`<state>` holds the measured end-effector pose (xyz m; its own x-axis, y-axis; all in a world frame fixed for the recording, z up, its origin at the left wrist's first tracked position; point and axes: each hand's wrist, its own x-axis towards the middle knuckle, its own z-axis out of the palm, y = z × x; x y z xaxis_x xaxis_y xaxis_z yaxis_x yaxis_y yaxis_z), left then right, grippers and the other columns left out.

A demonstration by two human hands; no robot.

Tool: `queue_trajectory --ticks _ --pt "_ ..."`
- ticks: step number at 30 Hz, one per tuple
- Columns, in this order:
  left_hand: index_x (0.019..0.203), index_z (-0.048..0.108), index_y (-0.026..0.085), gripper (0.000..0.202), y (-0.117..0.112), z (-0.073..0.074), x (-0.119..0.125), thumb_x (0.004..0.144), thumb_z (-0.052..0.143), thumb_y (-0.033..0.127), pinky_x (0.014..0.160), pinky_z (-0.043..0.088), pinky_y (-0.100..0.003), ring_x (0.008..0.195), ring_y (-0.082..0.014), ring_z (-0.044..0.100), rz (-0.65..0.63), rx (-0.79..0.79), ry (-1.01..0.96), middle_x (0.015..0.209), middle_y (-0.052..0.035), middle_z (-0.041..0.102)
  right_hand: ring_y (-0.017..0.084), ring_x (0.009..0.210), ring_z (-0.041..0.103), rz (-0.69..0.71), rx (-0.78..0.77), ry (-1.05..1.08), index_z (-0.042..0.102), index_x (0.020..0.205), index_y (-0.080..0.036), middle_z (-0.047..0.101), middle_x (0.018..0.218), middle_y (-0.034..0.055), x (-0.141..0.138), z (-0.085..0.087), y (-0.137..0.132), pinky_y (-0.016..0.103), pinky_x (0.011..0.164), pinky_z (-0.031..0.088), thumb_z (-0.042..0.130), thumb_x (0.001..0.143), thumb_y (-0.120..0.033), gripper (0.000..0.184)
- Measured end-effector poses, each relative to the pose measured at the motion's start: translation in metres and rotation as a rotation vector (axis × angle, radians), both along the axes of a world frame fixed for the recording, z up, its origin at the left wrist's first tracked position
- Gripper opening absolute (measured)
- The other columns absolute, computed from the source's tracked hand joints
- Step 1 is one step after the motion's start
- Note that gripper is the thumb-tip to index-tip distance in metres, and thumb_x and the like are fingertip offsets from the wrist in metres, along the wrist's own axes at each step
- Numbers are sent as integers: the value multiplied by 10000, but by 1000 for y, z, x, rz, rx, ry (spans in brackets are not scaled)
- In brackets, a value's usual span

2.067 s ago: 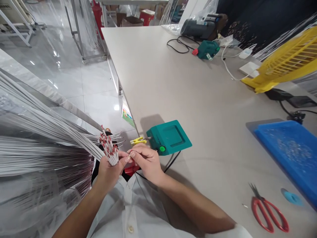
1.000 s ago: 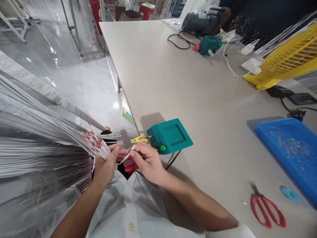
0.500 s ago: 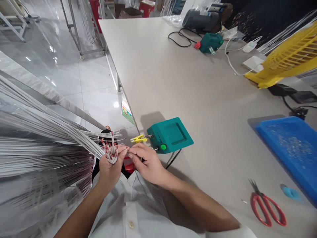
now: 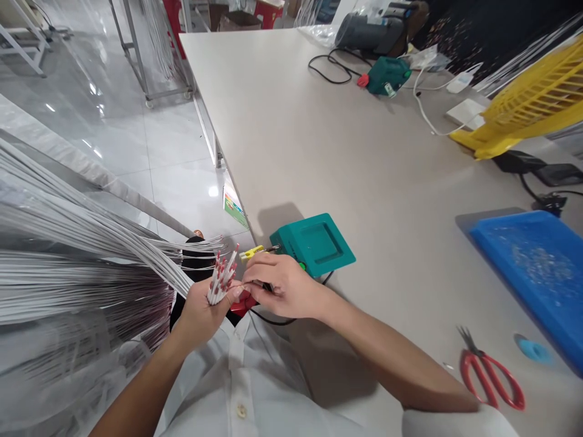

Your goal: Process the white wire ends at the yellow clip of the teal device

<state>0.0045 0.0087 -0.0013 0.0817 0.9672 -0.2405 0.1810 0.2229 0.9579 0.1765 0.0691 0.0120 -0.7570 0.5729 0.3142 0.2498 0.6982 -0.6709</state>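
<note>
My left hand [image 4: 204, 312] is closed round a bundle of thin white wires [image 4: 223, 276], whose red-tipped ends stand up out of the fist. Close beside it, my right hand [image 4: 282, 285] has thumb and fingers pinched together near the left thumb; whatever lies between these fingertips is too small to make out. Just beyond the right hand sits a teal device [image 4: 314, 243] at the table edge, its green button partly hidden by the hand. A yellow clip [image 4: 252, 252] is attached to the device's side.
Many long white wires [image 4: 91, 212] stretch away to the left. On the table [image 4: 291, 121] lie red-handled scissors [image 4: 489, 370], a blue tray [image 4: 514, 243] with small clear pieces and a blue ring [image 4: 534, 350]. A yellow fan [image 4: 523, 103] and second green device [image 4: 388, 77] stand farther back.
My left hand and the wire ends have shifted to the right. My right hand has moved slightly right and now covers part of the teal device's front.
</note>
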Motion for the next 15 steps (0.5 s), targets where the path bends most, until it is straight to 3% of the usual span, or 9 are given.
queue_trajectory --ticks 5,8,11,15 --pt "553 566 142 284 2 0 -5 754 572 343 412 244 -211 436 -77 316 -62 -212 -202 461 37 404 130 617 545 141 615 -176 618 810 -193 642 821 47 7 -1 2 275 518 427 439 845 -127 194" --pt "582 565 139 267 1 -4 -5 747 585 348 402 186 -209 419 -58 275 21 -274 -307 476 41 426 134 670 580 117 752 -123 628 870 -222 657 860 31 8 -10 -2 263 509 450 457 848 -146 188" --pt "608 591 138 235 0 -3 -4 730 611 337 410 203 -206 427 -52 294 136 -236 -292 518 30 484 147 715 603 -4 646 -19 625 912 -215 657 835 39 10 -16 -5 270 574 493 485 834 -130 181" --pt "669 656 139 179 -1 1 -4 688 659 317 426 270 -212 451 -68 362 234 -176 -169 558 12 547 164 798 608 -255 290 124 611 944 -197 642 855 72 10 -9 -7 303 687 527 497 822 -124 183"
